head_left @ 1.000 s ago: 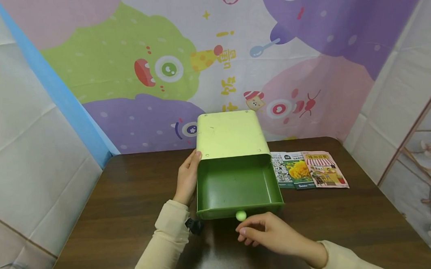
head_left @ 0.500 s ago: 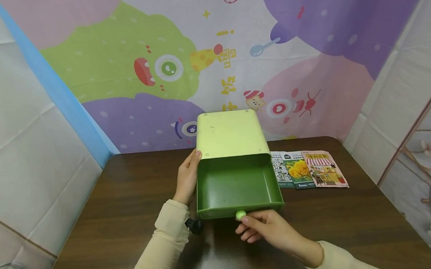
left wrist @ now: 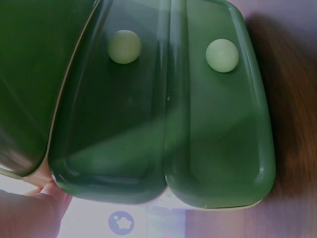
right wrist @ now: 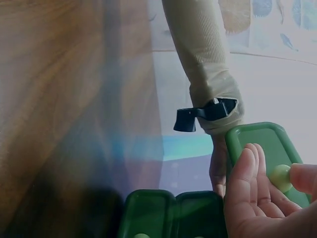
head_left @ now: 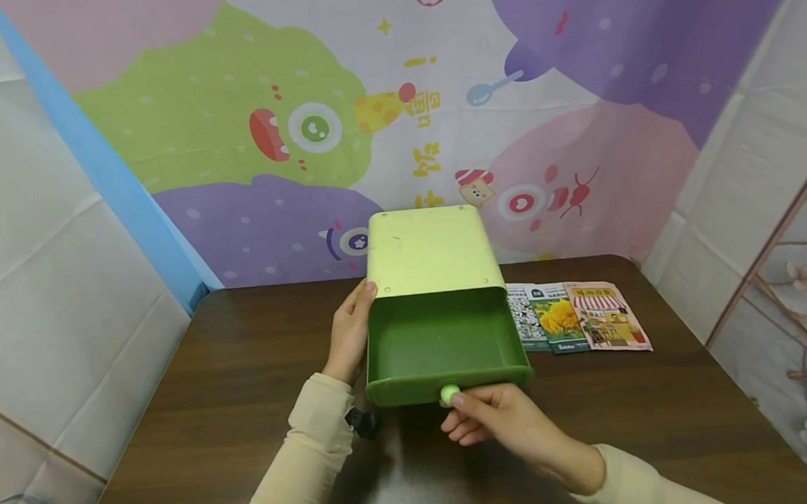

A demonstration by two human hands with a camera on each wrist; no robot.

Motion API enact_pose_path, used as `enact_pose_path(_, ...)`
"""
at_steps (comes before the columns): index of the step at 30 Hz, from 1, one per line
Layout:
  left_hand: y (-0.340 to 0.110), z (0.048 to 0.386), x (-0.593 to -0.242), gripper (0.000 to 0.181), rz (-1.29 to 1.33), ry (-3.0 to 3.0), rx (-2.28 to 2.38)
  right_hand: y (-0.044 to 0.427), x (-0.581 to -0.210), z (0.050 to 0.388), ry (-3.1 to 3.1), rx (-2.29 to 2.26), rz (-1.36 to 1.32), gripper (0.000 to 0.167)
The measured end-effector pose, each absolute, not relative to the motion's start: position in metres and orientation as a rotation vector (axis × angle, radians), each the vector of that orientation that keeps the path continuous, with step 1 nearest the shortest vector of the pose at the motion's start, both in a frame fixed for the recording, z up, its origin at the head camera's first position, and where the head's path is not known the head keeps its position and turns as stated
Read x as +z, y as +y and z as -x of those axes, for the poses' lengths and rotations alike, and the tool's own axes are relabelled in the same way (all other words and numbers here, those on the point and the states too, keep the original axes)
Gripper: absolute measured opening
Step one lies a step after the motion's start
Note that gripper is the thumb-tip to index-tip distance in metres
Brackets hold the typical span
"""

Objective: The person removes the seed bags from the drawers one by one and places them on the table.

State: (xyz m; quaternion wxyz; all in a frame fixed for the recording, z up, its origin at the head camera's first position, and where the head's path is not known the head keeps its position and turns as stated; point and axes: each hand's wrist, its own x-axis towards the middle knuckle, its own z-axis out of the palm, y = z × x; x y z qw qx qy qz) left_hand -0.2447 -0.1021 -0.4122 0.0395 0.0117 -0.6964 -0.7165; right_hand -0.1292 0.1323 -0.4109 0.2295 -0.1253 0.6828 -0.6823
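A pale yellow-green desktop drawer cabinet [head_left: 434,250] stands on the table, its green top drawer [head_left: 404,390] pulled out with a bare inside. Between the thumb and fingers of my right hand [head_left: 522,428] is the round light-green knob [head_left: 450,395] of that drawer. The right wrist view shows the same pinch on the knob [right wrist: 281,177]. Against the cabinet's left side lies my left hand [head_left: 349,331], thumb at the front edge; its fingers are partly hidden. Two lower drawers [left wrist: 114,119] with round knobs appear pushed in, in the left wrist view.
Several printed packets [head_left: 608,317] lie overlapping on the dark wooden table [head_left: 258,351], right of the cabinet. A cartoon-print cloth [head_left: 232,116] hangs behind the table. A black strap device [head_left: 363,423] sits on the left wrist.
My right hand has gone from beside the knob to pinching it. The drawer's front has risen slightly and tilted, with the knob now a little higher. My left hand stays in place.
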Motion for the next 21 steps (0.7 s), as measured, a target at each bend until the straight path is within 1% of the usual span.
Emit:
enact_pose_path(4,-0.103,0.245,-0.412,0.069,-0.036,-2.157,-2.181,0.133,-0.407,0.133,1.871,-1.881,0.339,0.045)
enact_pose_path(11,-0.103,0.248,-0.412,0.071,-0.056,-2.111,-2.287,0.134,-0.403,0.143,1.849,-1.885,0.316,0.046)
enact_pose_path(21,-0.103,0.246,-0.412,0.071,-0.030,-2.057,-2.371,0.132,-0.400,0.164,1.870,-1.902,0.317,0.046)
